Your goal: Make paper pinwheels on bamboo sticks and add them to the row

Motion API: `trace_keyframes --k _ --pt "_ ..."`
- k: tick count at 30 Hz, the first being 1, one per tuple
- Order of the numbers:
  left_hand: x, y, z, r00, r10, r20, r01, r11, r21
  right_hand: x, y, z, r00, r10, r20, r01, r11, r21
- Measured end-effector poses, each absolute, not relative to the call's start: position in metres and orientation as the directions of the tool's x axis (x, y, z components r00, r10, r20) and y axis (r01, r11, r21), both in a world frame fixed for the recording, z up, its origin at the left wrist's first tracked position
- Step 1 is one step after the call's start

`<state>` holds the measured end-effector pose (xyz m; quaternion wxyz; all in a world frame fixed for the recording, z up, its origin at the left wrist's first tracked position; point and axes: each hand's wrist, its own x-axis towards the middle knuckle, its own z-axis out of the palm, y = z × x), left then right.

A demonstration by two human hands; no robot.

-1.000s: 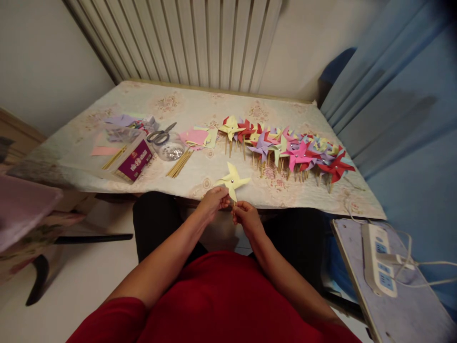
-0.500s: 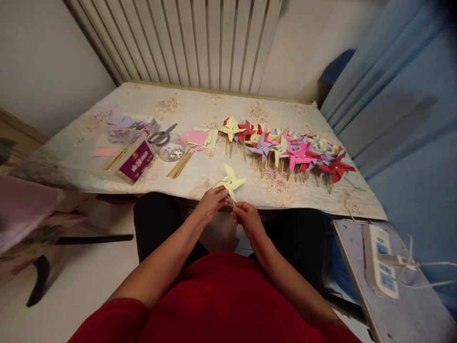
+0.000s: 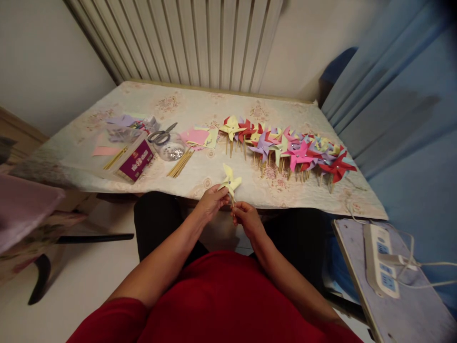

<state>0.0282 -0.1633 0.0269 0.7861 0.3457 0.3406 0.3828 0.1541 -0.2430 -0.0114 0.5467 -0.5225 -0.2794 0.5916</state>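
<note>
A pale yellow paper pinwheel (image 3: 229, 182) stands just above both hands at the near edge of the table (image 3: 200, 102), its blades rising over the tabletop while its stick runs down between the fingers. The left hand (image 3: 211, 202) is closed in a pinch on the pinwheel's lower left blade, fingertips touching the paper. The right hand (image 3: 246, 216) sits just beside it, a little nearer the body, and is closed around the thin stick below the blades. The two hands are almost touching, with the pinwheel's hub directly above the gap between them. Farther back on the table from the pinwheel, a long row of finished pinwheels (image 3: 293, 150) in red, pink, purple and yellow lies across to the right. Behind and to the left of the held pinwheel lie a bundle of wooden sticks (image 3: 180, 163), a clear round container (image 3: 170, 147) with scissors (image 3: 161, 135) resting on top, and a purple box (image 3: 135, 160).
</note>
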Motion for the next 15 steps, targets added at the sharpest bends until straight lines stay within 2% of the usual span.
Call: trace_keyframes --k 15 --pt "0.0298 -0.1652 0.031 0.451 0.864 -0.223 -0.329 0.393 0.859 0.1542 -0.2434 -0.0116 0.135 0.935 -0.328 -0.356 -0.263 -0.897"
